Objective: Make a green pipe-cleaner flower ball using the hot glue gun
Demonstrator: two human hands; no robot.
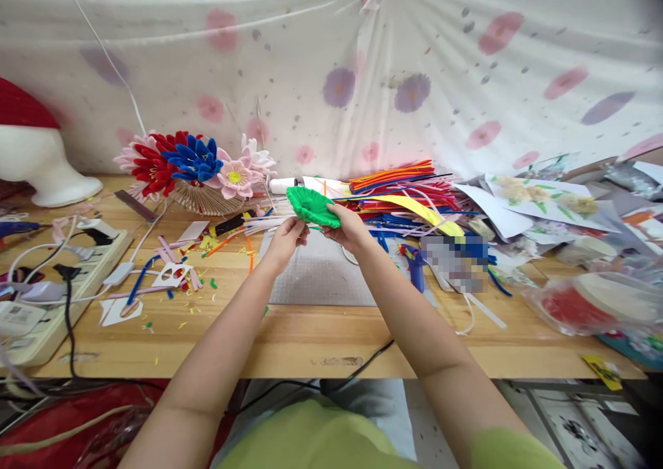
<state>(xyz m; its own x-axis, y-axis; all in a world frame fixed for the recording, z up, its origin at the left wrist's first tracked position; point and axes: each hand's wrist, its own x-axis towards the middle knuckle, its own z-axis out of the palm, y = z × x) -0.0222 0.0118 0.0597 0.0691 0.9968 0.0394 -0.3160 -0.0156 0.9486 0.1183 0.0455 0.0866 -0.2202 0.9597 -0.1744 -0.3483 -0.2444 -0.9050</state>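
Above the grey cutting mat (321, 282), a green fuzzy leaf-shaped piece (311, 206), round with a ruffled rim, is held up in both hands. My right hand (349, 228) grips its right edge, thumb on top and fingers beneath. At its lower left, my left hand (287, 242) is closed with thumb and fingertips pinched together against the underside. What the left fingertips cover there is hidden. Just behind the hands lie bundles of coloured pipe cleaners (391, 177), orange, red, blue and white.
A fan with red, blue and pink fuzzy flowers (194, 158) stands at the back left. Power strips (67, 303) and cables lie left, near scattered scraps (173, 273). A blue glue gun (414, 265) rests right of the mat. Plastic-wrapped rolls (590, 300) sit far right.
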